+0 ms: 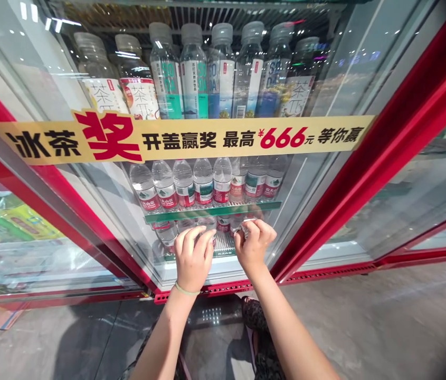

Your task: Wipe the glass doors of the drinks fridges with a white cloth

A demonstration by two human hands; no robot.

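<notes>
In the head view, my left hand (193,256) is raised in front of the lower part of a glass fridge door (294,221), its fingers curled. What they hold, if anything, is hidden. My right hand (255,245) is beside it, fingers bent round a small crumpled whitish thing (243,228) whose kind I cannot make out. Behind both hands, water bottles (202,190) with red and green labels stand on a green-edged shelf (215,212). More bottles are on the shelf below, partly covered by my fingers. A yellow banner (183,140) crosses the door above my hands.
Soda bottles (223,79) and tea bottles (139,89) fill the upper shelf. Red frames (365,142) border the door, with more glass-fronted fridges on either side. Grey floor tiles (345,327) lie below, and a shoe (252,316) shows between my arms.
</notes>
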